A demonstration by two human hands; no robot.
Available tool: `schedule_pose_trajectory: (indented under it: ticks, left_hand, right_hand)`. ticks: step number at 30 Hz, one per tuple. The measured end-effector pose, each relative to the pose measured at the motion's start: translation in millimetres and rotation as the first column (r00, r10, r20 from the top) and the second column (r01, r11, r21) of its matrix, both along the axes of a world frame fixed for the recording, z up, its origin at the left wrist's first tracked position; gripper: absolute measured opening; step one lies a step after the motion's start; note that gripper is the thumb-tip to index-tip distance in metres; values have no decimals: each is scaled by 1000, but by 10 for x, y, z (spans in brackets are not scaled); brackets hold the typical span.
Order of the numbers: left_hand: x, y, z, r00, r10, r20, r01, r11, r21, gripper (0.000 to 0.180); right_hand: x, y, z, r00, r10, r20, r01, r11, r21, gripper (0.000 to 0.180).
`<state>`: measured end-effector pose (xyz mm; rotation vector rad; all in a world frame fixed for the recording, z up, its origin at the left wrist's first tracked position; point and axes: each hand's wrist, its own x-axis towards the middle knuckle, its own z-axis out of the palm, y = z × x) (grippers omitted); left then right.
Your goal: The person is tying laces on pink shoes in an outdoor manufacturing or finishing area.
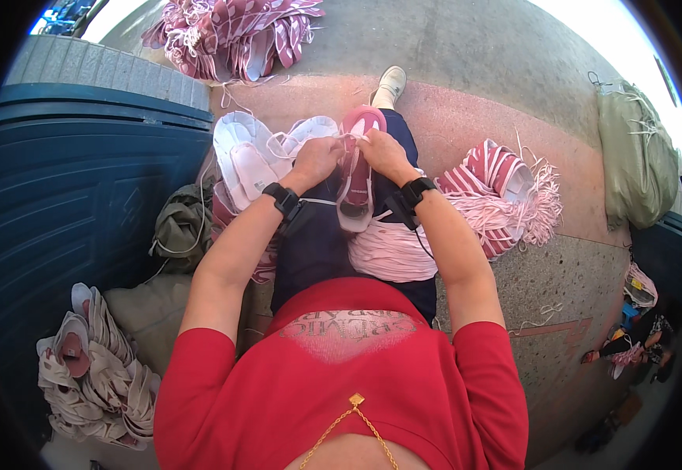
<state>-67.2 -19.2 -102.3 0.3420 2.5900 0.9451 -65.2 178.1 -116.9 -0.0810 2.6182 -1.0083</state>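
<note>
A pink and white shoe upper (pixel 354 192) rests lengthwise over my lap, its rounded toe end pointing away from me. My left hand (pixel 317 160) is closed at the upper's left side, pinching a white shoelace (pixel 349 136) that crosses near the toe end. On the opposite side my right hand (pixel 386 155) also has its fingers closed on the lace. Beneath the upper, on my right thigh, lies a thick bundle of pale pink laces (pixel 392 252). White shoe uppers (pixel 241 160) are stacked just left of my left hand.
Laced pink uppers (pixel 482 188) lie in a pile at my right, and another pile (pixel 239 35) sits ahead. A blue metal door (pixel 90 172) stands along the left. Pale uppers (pixel 94 368) are heaped at the lower left. A green sack (pixel 637 160) stands far right.
</note>
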Motion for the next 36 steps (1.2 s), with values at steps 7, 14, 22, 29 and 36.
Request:
schedule_pose_trajectory:
  ticks: [7, 14, 22, 29, 36]
  left_hand:
    - [-151, 98, -151, 992, -55, -111, 45, 995, -93, 22]
    - [-219, 182, -58, 990, -77, -115, 56, 983, -172, 27]
    - [-155, 306, -26, 873, -282, -398, 104, 905, -413, 29]
    - [151, 228, 83, 952, -224, -209, 157, 943, -295, 39]
    - [-35, 225, 93, 972, -234, -20, 210, 906, -367, 27]
  right_hand:
    - [-58, 27, -188, 992, -84, 91, 99, 981, -170, 43]
    - [-29, 40, -140, 992, -88, 87, 101, 981, -164, 40]
    - [20, 37, -153, 993, -100, -66, 84, 974, -209, 45]
    - [191, 22, 19, 937, -337, 95, 346, 849, -399, 40]
    - [367, -323, -13, 985, -168, -20, 164, 977, -134, 25]
